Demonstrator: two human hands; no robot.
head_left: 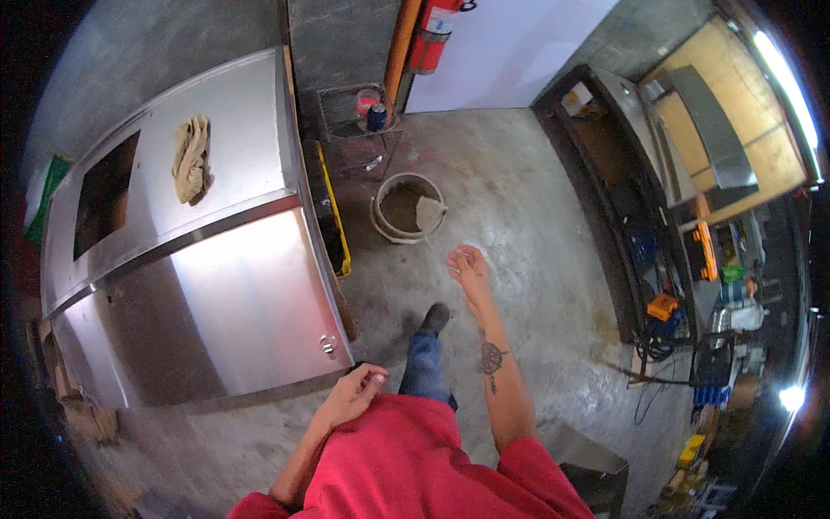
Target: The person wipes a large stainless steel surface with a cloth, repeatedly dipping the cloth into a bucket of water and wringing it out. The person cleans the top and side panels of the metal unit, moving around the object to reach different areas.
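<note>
My right hand (469,266) reaches forward above the floor, fingers loosely bent and apart, with nothing seen in it. The closest thing ahead of it is a pale bucket (380,227), which stands apart from my fingers. Inside the bucket is murky brownish liquid, and a light-coloured scoop or cup-like thing (430,214) rests at its right rim. Held low at my left side, my left hand (357,391) has loosely curled fingers and no visible load. Beside it is the lower corner of a large stainless steel cabinet (251,285). A crumpled tan cloth (191,160) lies on the cabinet.
A wire rack (346,117) with a red container and dark can stands beyond the bucket. A yellow-edged bin (333,212) sits beside the cabinet. Along the right runs a dark shelf unit (596,164) with tools and cables. A fire extinguisher (430,43) hangs by the white door (510,52).
</note>
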